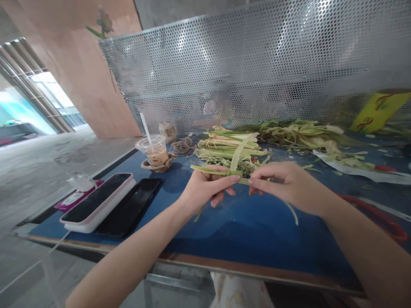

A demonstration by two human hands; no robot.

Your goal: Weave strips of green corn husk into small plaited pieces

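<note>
Both of my hands meet over the middle of the blue table. My left hand [212,187] pinches several green leaf strips [236,158] that cross each other; one points up and away, another out to the left. Close beside it, the fingertips of my right hand [274,182] are pressed together on a pale end of a strip. Thin strip ends hang below both hands. Just beyond my fingers lies a pile of cut green leaves and stalks [224,149], with small grey-green sprigs [248,166] at its near side.
At left stand a cup with a straw [156,154] in a cardboard holder, a coil of twine [182,146], a dark phone [131,207] and a pink-edged device [98,201]. Red-handled scissors [382,218] lie right. Husks [298,134] and a perforated metal screen [240,64] are behind.
</note>
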